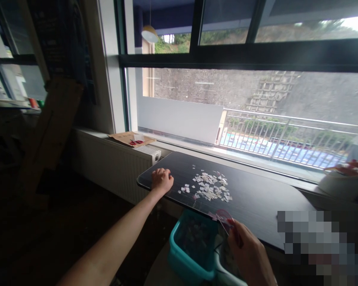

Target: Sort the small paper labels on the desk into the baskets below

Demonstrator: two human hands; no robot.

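My left hand (162, 180) rests at the left end of the dark table with its fingers curled; whatever is inside them, if anything, is hidden. My right hand (250, 244) is at the table's front edge, closed around a pair of red-handled scissors (224, 225), partly blurred. A small pinkish scrap (212, 215) shows beside the scissors. Between the hands, a loose pile of small pale paper pieces (211, 186) lies on the dark table (256, 198). Several stray pieces lie to the left of the pile.
Below the table edge stand a turquoise bin (174, 248) with scraps inside and a whitish bin (222, 268). Brown paper (119, 138) with red-handled scissors (136, 142) lies on the sill, above a radiator (116, 163). A pot (341, 182) stands at right. A blurred-out patch covers the lower right.
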